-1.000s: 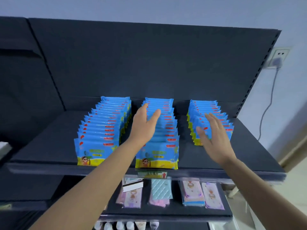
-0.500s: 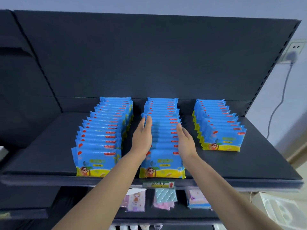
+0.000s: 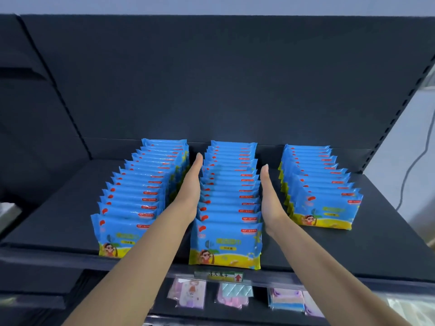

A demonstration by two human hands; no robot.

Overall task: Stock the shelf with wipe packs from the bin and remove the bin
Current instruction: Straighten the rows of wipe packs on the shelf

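Three rows of blue and yellow wipe packs stand upright on the dark shelf. The middle row sits between my two hands. My left hand lies flat against that row's left side, fingers straight and pointing toward the back. My right hand presses flat against its right side the same way. The left row and the right row stand apart from my hands. No bin is in view.
A dark back panel rises behind the rows. A price label hangs on the shelf's front edge. Below, a lower shelf holds small pink and blue packets. A white wall with a cable is at the right.
My right hand moved from the right row to the middle row's right side. Both hands then slid further back along the middle row, flat against its sides.
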